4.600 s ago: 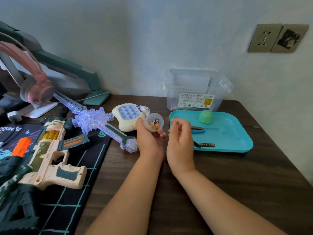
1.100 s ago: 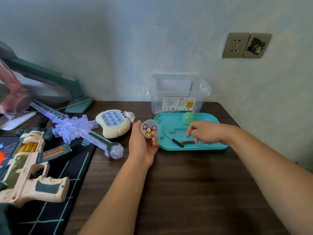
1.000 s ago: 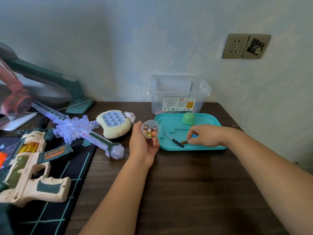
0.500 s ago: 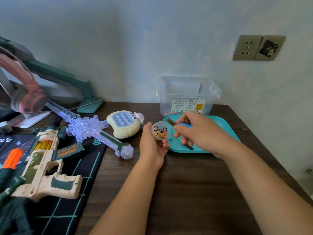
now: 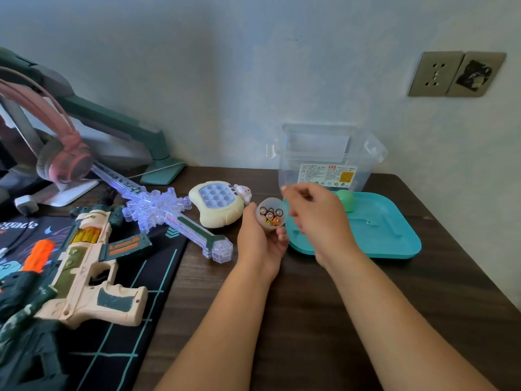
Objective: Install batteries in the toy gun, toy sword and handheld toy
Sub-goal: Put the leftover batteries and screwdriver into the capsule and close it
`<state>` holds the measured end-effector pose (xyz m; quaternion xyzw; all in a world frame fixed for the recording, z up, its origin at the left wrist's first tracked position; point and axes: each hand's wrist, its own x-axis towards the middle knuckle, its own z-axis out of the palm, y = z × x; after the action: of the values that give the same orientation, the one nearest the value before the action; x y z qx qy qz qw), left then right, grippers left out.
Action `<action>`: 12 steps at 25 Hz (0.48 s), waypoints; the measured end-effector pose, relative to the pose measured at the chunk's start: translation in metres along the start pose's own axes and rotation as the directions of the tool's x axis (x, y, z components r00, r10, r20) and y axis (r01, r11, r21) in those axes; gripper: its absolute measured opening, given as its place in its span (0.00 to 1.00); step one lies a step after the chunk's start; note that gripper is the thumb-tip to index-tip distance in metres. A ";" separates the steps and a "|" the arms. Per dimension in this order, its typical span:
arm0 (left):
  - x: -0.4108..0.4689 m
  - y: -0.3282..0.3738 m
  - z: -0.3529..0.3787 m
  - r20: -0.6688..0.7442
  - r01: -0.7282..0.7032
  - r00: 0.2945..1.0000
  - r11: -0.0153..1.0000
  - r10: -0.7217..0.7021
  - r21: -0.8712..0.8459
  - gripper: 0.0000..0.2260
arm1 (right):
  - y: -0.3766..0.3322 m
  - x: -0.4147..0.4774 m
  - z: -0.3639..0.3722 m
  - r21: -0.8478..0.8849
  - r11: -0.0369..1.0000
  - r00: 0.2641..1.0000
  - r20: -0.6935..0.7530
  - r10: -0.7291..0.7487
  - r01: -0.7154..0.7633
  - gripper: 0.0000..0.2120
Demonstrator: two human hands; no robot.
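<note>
My left hand (image 5: pixel 258 244) grips a small translucent cup (image 5: pixel 271 215) with several batteries standing in it. My right hand (image 5: pixel 318 218) hovers just right of the cup's mouth, blurred, with loosely bent fingers in which I see nothing. The cream and green toy gun (image 5: pixel 84 273) lies on the black mat at the left. A clear, lit toy sword (image 5: pixel 169 218) lies diagonally beside it. Just left of my left hand sits the cream handheld toy (image 5: pixel 220 204) with its bubble buttons.
A teal tray (image 5: pixel 394 238) lies behind my right hand with a green round cap (image 5: pixel 346 199) on it. A clear plastic box (image 5: pixel 329 159) stands against the wall. Pink headphones (image 5: pixel 64 162) and a green stand are at the far left.
My right hand reached to the tray, picked up batteries and carried them back to the cup in my left hand. The loose batteries are no longer seen on the tray.
</note>
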<state>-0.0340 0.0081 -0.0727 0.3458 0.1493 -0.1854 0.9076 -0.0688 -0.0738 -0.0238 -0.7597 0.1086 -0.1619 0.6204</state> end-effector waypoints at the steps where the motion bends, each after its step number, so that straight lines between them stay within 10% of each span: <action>1: 0.001 0.001 0.000 -0.004 0.005 1.000 1.000 -0.005 -0.013 0.14 | -0.001 0.003 -0.005 0.229 0.962 0.989 0.034 0.144 -0.148 0.07; 5: 0.001 0.003 0.000 -0.016 0.016 1.000 0.999 -0.017 -0.031 0.13 | -0.004 0.008 -0.023 0.497 0.700 0.858 0.322 0.401 -0.513 0.11; 12: -0.001 0.001 0.000 -0.001 0.010 1.000 1.000 -0.010 -0.014 0.13 | -0.009 0.006 -0.031 0.309 0.831 0.855 0.402 0.328 -0.463 0.18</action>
<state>-0.0343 0.0095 -0.0717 0.3388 0.1528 -0.1885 0.9090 -0.0752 -0.1019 -0.0088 -0.5950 0.1248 0.0838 0.7896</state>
